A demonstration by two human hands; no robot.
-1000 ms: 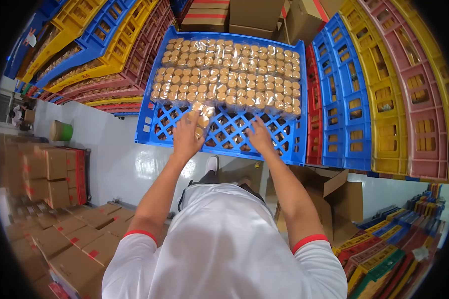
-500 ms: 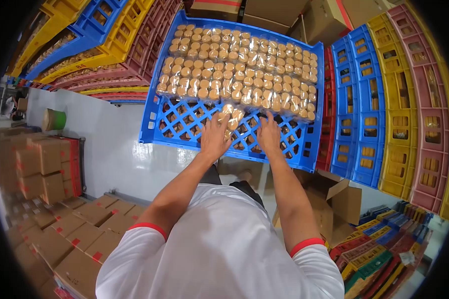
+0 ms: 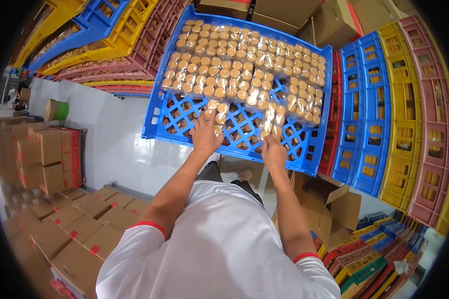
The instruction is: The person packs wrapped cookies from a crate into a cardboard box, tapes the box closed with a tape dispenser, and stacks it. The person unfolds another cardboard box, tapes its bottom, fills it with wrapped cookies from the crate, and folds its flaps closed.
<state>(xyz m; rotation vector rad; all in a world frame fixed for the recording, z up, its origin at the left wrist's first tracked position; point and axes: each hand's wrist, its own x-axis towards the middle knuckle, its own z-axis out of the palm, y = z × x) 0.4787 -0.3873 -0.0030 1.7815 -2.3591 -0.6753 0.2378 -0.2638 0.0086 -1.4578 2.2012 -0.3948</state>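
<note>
A blue crate (image 3: 149,118) holds rows of round tan biscuits in clear wrap (image 3: 224,74). My left hand (image 3: 205,135) grips a clear pack of biscuits (image 3: 222,110) low over the crate's lattice floor, fingers along its left side. On the right, my right hand (image 3: 274,152) pinches the near end of another biscuit pack (image 3: 274,117), which lies lengthwise towards me. Beyond that pack, a gap in the near row bares the blue lattice. Through the lattice, more biscuits show in a layer below.
An opened cardboard box (image 3: 329,209) stands below the crate on the right. Stacked coloured crates (image 3: 371,114) rise on the right, with more crates (image 3: 124,45) at the upper left. Cartons (image 3: 85,224) fill the lower left, and a green-and-tan roll (image 3: 57,109) sits on the floor.
My right hand has taken hold of a biscuit pack and drawn it towards me out of the near row, leaving a gap. My left hand has shifted slightly left with its pack.
</note>
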